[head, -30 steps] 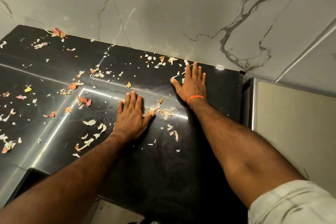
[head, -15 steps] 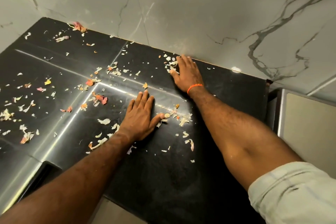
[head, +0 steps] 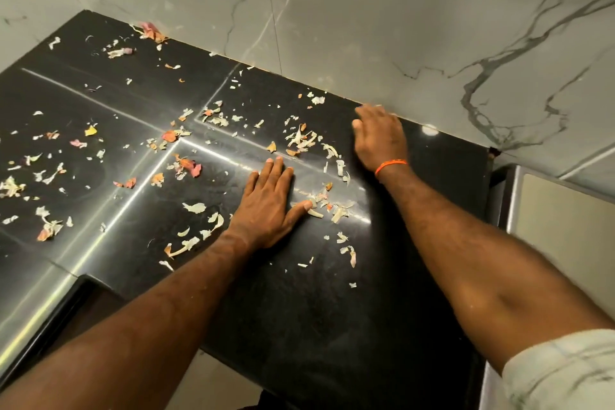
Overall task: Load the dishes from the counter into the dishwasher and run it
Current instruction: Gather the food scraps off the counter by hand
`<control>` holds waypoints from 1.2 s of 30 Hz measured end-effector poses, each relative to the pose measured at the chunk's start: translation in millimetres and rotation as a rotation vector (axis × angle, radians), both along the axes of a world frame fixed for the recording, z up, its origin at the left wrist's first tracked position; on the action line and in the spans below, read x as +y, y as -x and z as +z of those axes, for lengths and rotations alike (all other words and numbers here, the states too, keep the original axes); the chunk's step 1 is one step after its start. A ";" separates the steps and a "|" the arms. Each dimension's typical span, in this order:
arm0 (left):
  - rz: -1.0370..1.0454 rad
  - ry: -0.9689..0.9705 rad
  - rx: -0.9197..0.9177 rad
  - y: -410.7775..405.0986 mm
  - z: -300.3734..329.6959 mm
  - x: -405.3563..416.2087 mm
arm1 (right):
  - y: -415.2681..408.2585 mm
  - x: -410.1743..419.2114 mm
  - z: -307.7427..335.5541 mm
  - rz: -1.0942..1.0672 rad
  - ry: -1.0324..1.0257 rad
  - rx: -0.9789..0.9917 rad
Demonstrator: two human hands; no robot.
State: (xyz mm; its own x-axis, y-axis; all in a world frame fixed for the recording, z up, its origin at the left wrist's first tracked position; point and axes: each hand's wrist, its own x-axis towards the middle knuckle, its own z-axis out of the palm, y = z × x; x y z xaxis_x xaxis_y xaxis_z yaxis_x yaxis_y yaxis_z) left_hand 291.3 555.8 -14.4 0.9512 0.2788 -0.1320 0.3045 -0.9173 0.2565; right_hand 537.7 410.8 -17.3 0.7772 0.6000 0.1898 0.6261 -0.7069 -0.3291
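A black stone counter [head: 332,309] fills the view, strewn with several pale and orange vegetable peels [head: 301,140]. My left hand [head: 269,206] lies flat on the counter, fingers straight and together, thumb out toward a small heap of peels [head: 332,208]. Farther back by the wall, my right hand [head: 379,140] rests on the counter, its fingers bent over the surface and holding nothing I can see. It wears an orange wristband [head: 390,166]. No dishes and no dishwasher are in view.
A marble-patterned wall [head: 366,27] rises right behind the counter. A steel-edged appliance or panel [head: 549,220] stands to the right of the counter's end. More peels [head: 50,226] lie scattered over the left half. The counter's front edge drops off near my left forearm.
My right hand has slid along the wall edge, its fingers now bent instead of flat. Peels have gathered between my two hands. My left hand stays flat in place.
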 end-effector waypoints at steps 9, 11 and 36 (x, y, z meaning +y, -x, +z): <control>-0.032 -0.004 0.015 -4.6 1.2 -16.9 | 30.2 -18.9 -11.3 0.037 0.341 0.125; -0.009 -0.007 0.018 2.2 1.7 -17.1 | 50.7 -17.5 -11.3 0.093 0.354 0.118; 0.073 -0.074 0.043 106.5 8.8 13.5 | 224.3 -35.0 -10.6 -0.222 0.088 0.224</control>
State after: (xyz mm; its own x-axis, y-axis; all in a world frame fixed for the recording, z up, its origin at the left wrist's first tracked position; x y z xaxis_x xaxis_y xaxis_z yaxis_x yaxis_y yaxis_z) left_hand 184.8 569.4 -5.6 0.9219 0.3580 -0.1482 0.3807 -0.9082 0.1740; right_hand 313.4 375.8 -27.9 0.9076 0.4174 -0.0458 0.3722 -0.8502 -0.3722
